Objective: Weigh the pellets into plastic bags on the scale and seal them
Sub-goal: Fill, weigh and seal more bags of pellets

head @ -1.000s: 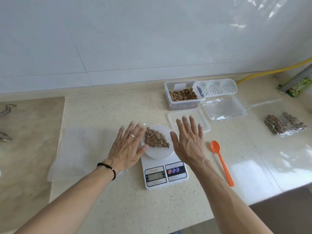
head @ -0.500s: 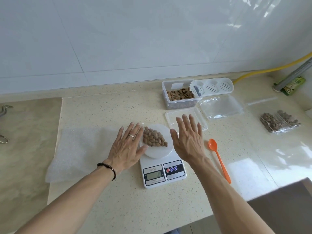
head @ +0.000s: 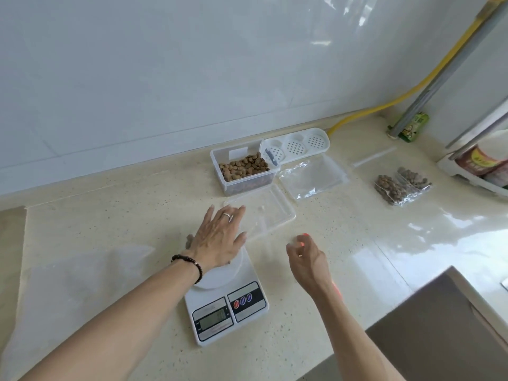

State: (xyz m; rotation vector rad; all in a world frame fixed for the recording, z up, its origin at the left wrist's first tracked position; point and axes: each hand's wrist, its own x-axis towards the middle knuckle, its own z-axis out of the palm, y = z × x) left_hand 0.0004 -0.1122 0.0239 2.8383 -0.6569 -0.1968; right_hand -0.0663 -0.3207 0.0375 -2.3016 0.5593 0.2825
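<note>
- Table point(head: 115, 215): pale speckled stone top, backed by a white tiled wall.
- Scale point(head: 226, 303): white digital kitchen scale near the front edge, round white platform, display lit but digits unreadable.
- Left hand point(head: 218, 239): laid flat over the far part of the scale platform, fingers straight and spread, grip open and holding nothing; ring on one finger, dark bead bracelet at the wrist. Anything beneath the palm was hidden.
- Right hand point(head: 308, 257): just right of the scale, above the table, fingers curled inward over something orange; blur kept the grip from being read with certainty.
- Pellet container point(head: 244, 169): clear rectangular tub behind the scale, near the wall, part-filled with brown pellets.
- Container lid point(head: 270, 213): clear, flat on the table between tub and scale, by the left fingertips.
- Perforated white tray point(head: 295, 144): touching the tub's right side.
- Empty plastic bags point(head: 312, 177): clear stack, right of the tub.
- Filled bags point(head: 400, 185): two clear bags of pellets lying well to the right.
- Yellow hose point(head: 398, 97): running along the wall corner.
- White sheet point(head: 74, 284): translucent, spread on the table at left.
</note>
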